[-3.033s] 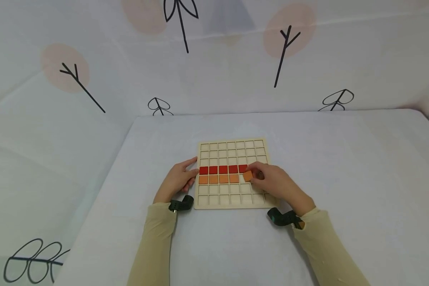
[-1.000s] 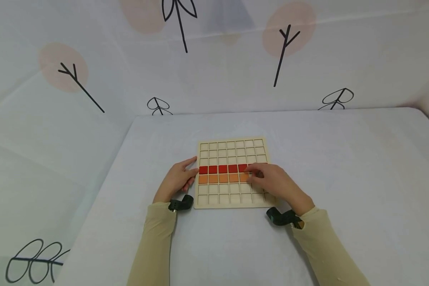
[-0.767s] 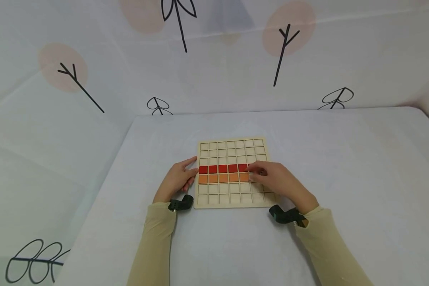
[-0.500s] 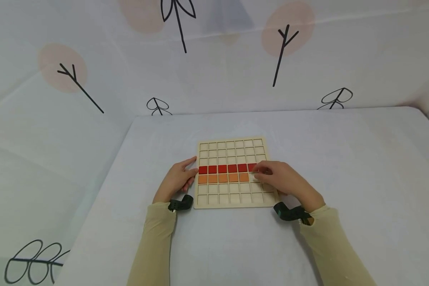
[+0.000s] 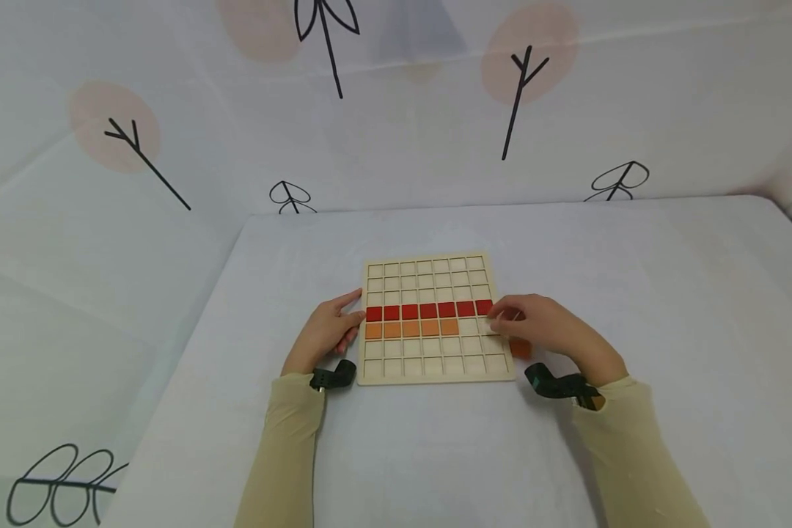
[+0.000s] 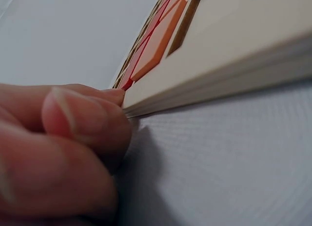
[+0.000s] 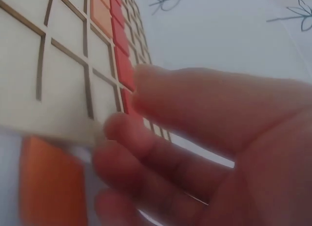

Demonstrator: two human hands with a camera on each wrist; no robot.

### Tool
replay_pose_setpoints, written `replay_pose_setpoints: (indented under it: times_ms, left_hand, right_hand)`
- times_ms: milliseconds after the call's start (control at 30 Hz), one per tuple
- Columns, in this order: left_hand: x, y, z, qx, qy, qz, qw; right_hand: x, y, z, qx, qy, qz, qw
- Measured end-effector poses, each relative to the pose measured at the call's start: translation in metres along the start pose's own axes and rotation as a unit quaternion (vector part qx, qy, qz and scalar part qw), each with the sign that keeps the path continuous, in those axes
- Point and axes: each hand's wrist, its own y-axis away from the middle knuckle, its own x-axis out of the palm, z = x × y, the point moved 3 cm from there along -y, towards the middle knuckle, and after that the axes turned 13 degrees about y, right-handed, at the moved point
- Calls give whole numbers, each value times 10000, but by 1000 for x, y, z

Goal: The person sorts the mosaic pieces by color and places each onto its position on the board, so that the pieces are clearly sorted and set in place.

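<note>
A pale wooden grid board [image 5: 435,370] lies flat on the table. One row holds red tiles [image 5: 410,312] right across; in the row nearer me, orange tiles [image 5: 412,328] fill cells from the left, and the two rightmost cells are bare. My left hand [image 5: 323,330] rests at the board's left edge, its fingertips [image 6: 114,95] touching the side. Over the right edge hovers my right hand [image 5: 554,330], fingers loosely bent and nothing between them. Below its fingers an orange tile [image 7: 51,182], partly hidden in the head view, sits just off the board's right edge.
The white-covered table [image 5: 686,330] spreads around the board. Behind it stands a pale backdrop [image 5: 396,147] printed with line-drawn plants. A dark wrist camera [image 5: 335,376] is strapped to the left wrist, another camera [image 5: 557,383] to the right.
An orange tile pinched in my right hand was laid into the fifth cell of its row. The hand has since moved right, uncovering red tiles and the loose orange tile. The left hand stayed put.
</note>
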Motion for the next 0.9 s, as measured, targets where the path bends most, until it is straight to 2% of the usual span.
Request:
replay_pose_setpoints:
  times_ms: [433, 900]
  left_hand:
    - [1, 1, 0, -26, -33, 2, 10000]
    - [0, 0, 0, 6, -61, 11, 10000]
  right_hand:
    - [-3, 7, -22, 253, -12, 391, 9989]
    - [-6, 10, -21, 375, 304, 689, 9965]
